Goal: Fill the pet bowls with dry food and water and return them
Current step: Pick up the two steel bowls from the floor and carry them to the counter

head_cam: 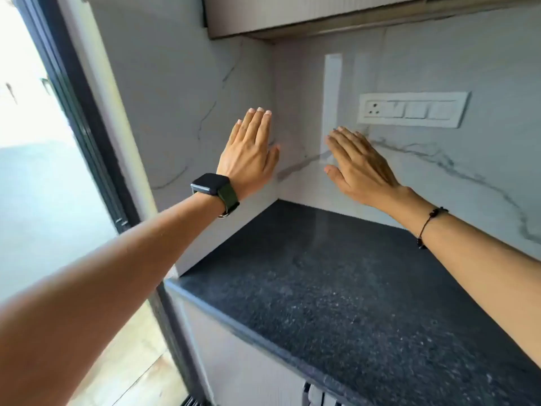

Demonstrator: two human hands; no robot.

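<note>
Pet bowls: none in view, position cannot be told. Left hand [248,150] raised, fingers straight and together, back toward camera, holding nothing. Right hand [358,162] raised beside it, fingers extended, holding nothing. Hands near, apart, both in front of marble-pattern wall corner [275,112]. Smartwatch [209,184] on left wrist; dark bead bracelet [430,222] on right wrist. Below: black speckled granite countertop [336,288]. White switch-and-socket panel [409,109] on back wall. Dark door frame [85,112] at left.

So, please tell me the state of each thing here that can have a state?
Left hand: open, fingers straight, held up, holding nothing.
Right hand: open, fingers straight, holding nothing.
Watch: strapped on left wrist, screen dark.
Bracelet: on right wrist.
Socket: nothing plugged in.
</note>
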